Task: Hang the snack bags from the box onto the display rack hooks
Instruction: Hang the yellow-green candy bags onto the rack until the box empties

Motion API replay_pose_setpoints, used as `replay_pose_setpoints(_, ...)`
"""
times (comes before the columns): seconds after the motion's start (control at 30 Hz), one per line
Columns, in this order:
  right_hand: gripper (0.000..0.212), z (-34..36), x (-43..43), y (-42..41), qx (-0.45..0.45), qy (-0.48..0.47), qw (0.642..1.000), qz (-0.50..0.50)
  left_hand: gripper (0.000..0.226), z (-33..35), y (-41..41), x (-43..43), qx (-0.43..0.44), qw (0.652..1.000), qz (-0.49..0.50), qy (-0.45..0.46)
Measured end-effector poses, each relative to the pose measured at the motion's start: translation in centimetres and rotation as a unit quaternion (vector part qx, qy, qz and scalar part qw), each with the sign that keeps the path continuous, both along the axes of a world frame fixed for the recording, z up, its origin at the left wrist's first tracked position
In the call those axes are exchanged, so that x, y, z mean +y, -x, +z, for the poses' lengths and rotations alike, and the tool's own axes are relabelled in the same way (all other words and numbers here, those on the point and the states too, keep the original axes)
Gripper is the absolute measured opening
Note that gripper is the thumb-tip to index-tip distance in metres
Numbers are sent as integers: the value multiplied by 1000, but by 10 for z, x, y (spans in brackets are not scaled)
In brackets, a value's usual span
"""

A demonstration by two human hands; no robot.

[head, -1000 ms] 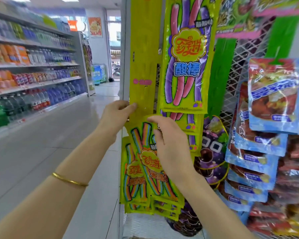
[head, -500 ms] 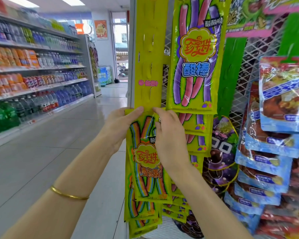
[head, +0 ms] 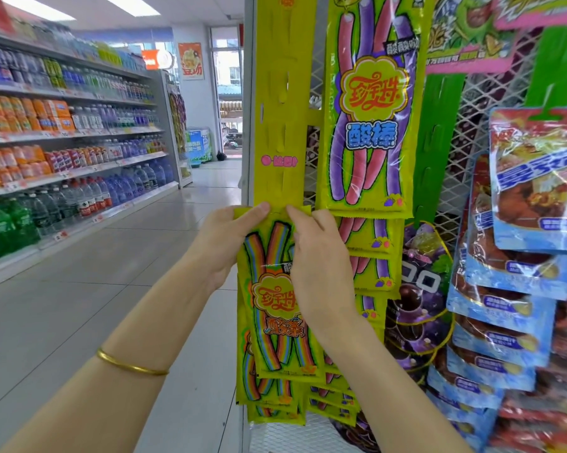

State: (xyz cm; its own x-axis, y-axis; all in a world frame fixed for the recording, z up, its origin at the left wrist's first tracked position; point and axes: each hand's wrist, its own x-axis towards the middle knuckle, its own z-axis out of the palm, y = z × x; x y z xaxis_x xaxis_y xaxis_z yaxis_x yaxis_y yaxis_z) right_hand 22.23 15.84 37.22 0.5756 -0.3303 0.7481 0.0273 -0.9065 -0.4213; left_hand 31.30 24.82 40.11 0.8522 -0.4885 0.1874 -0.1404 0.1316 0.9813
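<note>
Centre of frame: left hand (head: 225, 245) and right hand (head: 321, 273) each pinch a top corner of the rainbow snack bag (head: 272, 299). Its header sits flat against the foot of the yellow hanging strip (head: 283, 93), probably to line its hole up with a tab. Hook hidden.

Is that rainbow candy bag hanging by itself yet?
Held: left hand and right hand pinch the top edge of the rainbow candy bag against the yellow hanging strip. Hooked on? Cannot tell.
</note>
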Motion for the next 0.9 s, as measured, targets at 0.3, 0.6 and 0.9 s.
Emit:
replay_pose_setpoints(0.3, 53, -17, -2, 8, 47, -15, 999, -8, 20, -7, -4, 3, 15, 999, -14, 30)
replay_pose_setpoints(0.6, 58, -41, -2, 8, -32, 33, 999, 8, 15, -17, 3, 5, -72, 996, 42, -9)
replay_pose_setpoints(0.9, 59, -133, -6, 53, -28, 113, 993, -37, 48, -122, 49, 19, -237, 952, 186, -58)
